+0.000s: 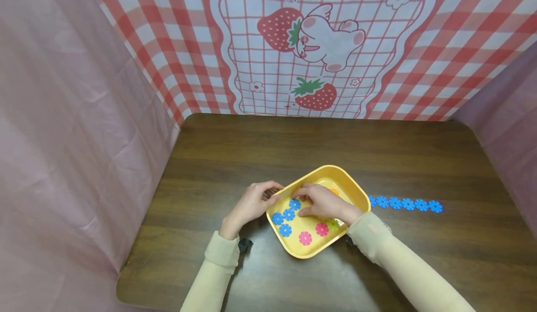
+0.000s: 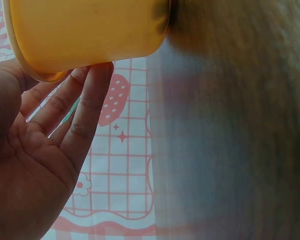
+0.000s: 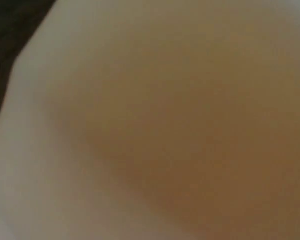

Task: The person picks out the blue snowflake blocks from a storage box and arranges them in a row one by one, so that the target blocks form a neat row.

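A yellow plastic box (image 1: 302,253) sits tilted to the view on the table, with several notched flower-shaped discs inside. My left hand (image 1: 254,203) holds its left rim, the thumb over the edge and the fingers against the outer wall, as the left wrist view also shows of the hand (image 2: 55,120) and the box (image 2: 90,35). Inside the box is my right hand (image 1: 325,202), thumb and fingers apart, beside the blue discs (image 1: 288,214). Pink discs (image 1: 305,238) lie nearer the front. Yellow-green discs (image 1: 333,224) and an orange disc (image 1: 334,191) are partly hidden by the right hand.
To the right of the box, a straight row of blue discs (image 1: 408,204) lies on the brown wooden table (image 1: 235,149); the box hides its left end. Behind hangs a checked strawberry cloth (image 1: 268,93), with a pink curtain (image 1: 84,139) at the left. The right wrist view is blurred.
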Demonstrator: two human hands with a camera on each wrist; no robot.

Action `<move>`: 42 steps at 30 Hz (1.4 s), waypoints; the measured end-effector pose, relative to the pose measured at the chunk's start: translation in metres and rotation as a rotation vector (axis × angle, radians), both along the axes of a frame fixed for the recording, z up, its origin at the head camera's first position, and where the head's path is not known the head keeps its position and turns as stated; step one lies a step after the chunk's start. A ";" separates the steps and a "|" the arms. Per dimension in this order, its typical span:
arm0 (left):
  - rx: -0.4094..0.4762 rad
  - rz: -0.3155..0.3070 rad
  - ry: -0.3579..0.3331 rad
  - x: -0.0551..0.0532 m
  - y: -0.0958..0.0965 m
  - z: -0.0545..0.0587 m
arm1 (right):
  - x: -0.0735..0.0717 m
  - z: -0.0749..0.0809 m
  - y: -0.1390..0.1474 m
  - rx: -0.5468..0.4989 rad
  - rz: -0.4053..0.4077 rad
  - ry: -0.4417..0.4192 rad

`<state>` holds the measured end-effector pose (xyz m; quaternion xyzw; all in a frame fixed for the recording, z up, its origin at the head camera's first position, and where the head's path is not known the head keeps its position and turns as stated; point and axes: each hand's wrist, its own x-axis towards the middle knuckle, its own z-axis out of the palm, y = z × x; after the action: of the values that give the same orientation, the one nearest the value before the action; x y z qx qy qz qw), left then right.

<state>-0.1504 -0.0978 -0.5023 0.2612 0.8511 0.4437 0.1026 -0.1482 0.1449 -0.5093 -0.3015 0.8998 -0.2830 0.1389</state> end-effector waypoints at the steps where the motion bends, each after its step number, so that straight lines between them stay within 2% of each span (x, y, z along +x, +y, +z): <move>1: 0.001 0.000 0.003 0.000 0.000 0.000 | 0.000 0.000 0.000 0.010 0.003 0.000; 21: 0.005 0.006 0.006 0.000 0.001 0.000 | 0.000 -0.001 -0.002 0.031 -0.030 -0.028; 31: 0.005 0.010 0.001 0.002 0.000 -0.002 | 0.002 -0.002 -0.003 0.100 -0.038 0.073; 42: 0.022 0.000 0.026 0.001 0.000 -0.002 | 0.002 0.002 0.001 0.017 -0.077 0.104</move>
<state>-0.1495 -0.0978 -0.5046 0.2682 0.8473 0.4497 0.0888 -0.1461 0.1463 -0.5069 -0.2799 0.9191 -0.2644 0.0835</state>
